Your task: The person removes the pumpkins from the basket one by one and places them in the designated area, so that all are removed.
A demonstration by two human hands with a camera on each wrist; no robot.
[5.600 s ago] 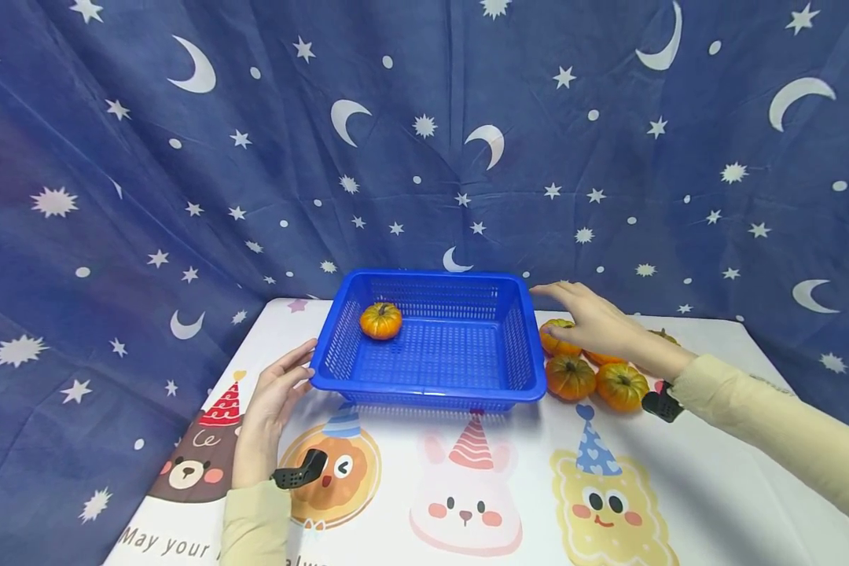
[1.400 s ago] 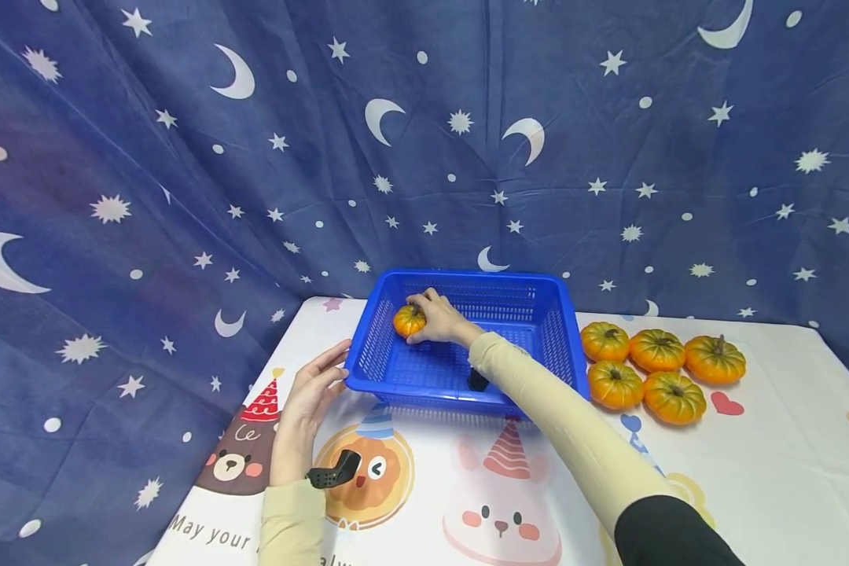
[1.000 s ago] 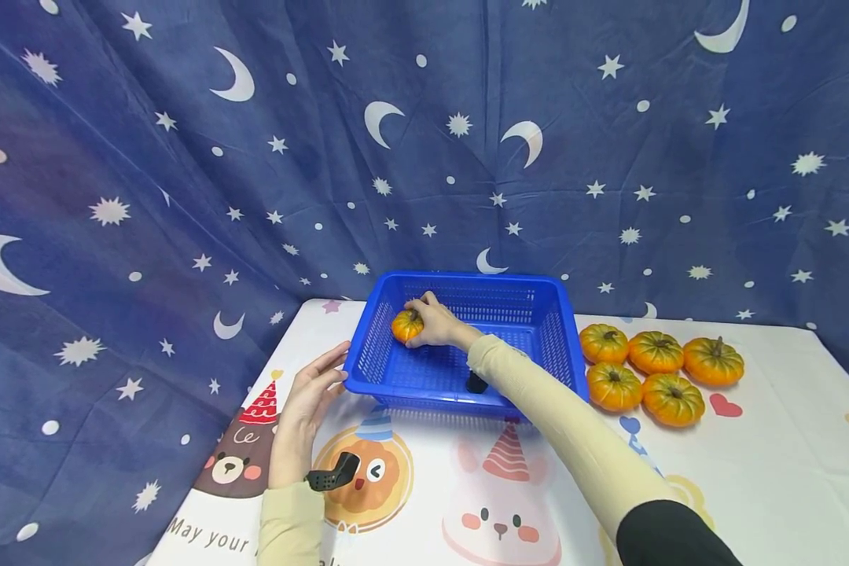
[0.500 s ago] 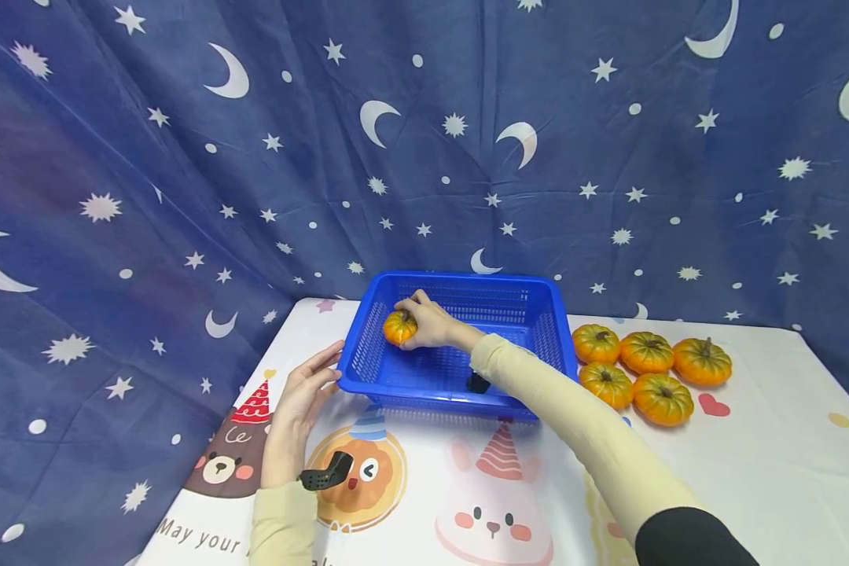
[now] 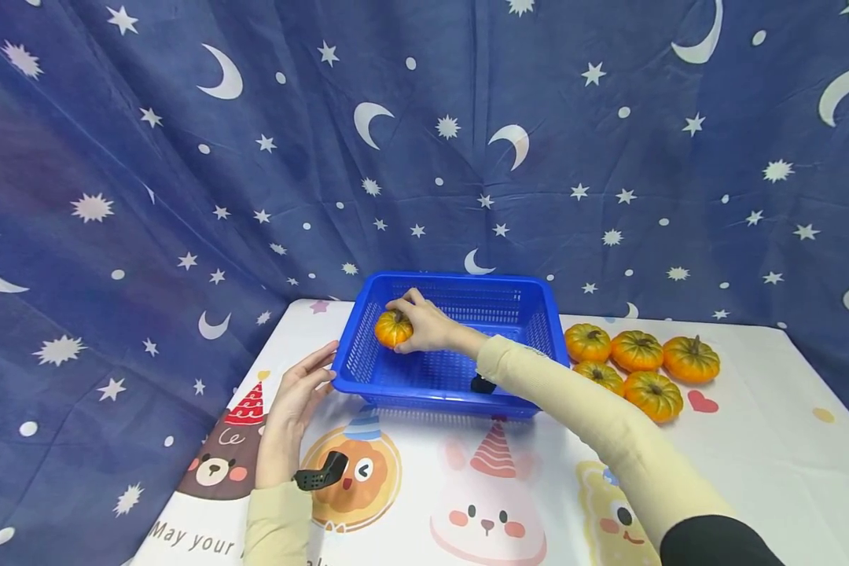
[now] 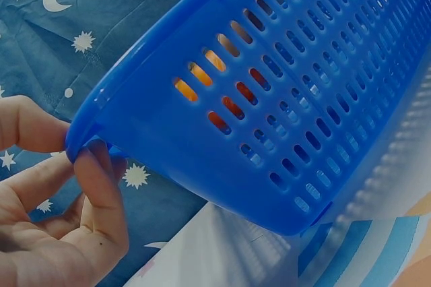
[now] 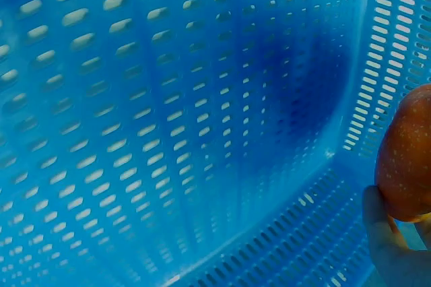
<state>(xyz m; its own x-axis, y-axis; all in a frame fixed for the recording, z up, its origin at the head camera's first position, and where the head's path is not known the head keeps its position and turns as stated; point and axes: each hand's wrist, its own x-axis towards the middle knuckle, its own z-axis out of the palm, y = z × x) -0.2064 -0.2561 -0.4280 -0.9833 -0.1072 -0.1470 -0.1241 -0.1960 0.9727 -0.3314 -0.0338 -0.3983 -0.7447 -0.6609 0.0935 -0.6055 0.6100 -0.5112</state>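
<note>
A small orange pumpkin [image 5: 392, 330] is at the left end of a blue plastic basket [image 5: 424, 399]. My right hand [image 5: 428, 324] reaches into the basket and grips it from the right, fingers over the top. Part of that pumpkin [image 7: 407, 159] shows at the right edge of the right wrist view, with fingertips against it; whether it touches the basket floor I cannot tell. At the basket's front left corner, my left hand [image 5: 297, 397] pinches the rim. The left wrist view shows thumb and fingers [image 6: 101, 186] around the rim; orange shows through the slots.
Several more orange pumpkins [image 5: 637, 350] lie in two rows right of the basket; my right sleeve [image 5: 608, 424] partly covers one. A white cloth with cartoon prints [image 5: 488, 503] covers the table. Behind hangs a dark blue curtain [image 5: 424, 196] with moons and stars.
Several seconds ago my right hand was over the pumpkins at the right; now it grips the one inside the basket, more of which shows. My left hand stays at the rim; the view has shifted.
</note>
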